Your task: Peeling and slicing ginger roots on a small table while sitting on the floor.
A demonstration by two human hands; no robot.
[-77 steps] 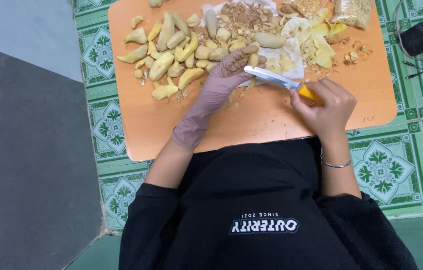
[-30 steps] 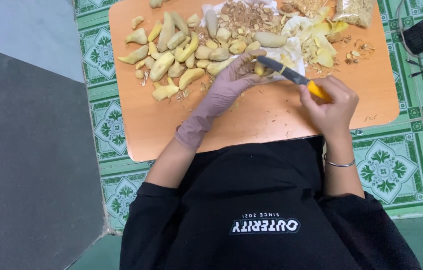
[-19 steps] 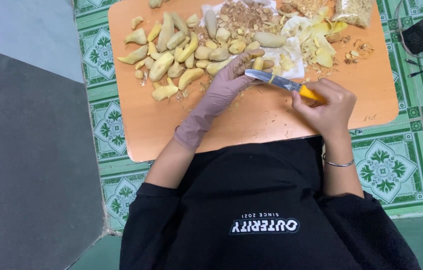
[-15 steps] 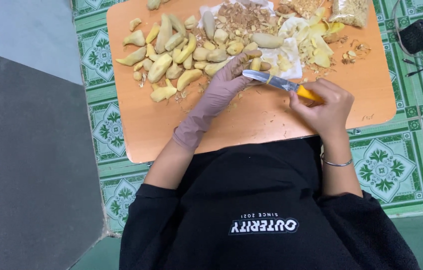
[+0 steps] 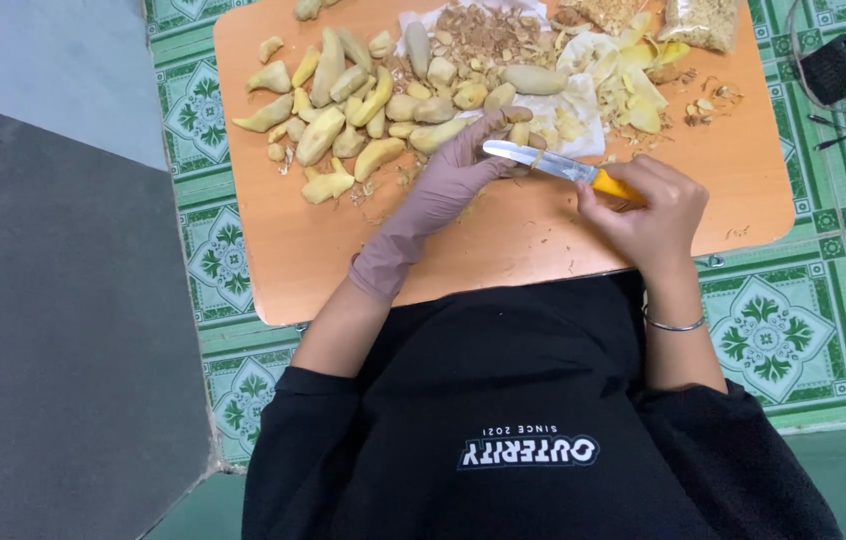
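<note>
A knife [image 5: 555, 166] with a yellow handle is gripped by the closed fingers of the bare right hand [image 5: 643, 205], its long axis lying almost level above the orange bench [image 5: 503, 235], blade pointing left and slightly away toward a small ginger piece [image 5: 517, 136] pinched in the gloved left hand [image 5: 458, 175].
</note>
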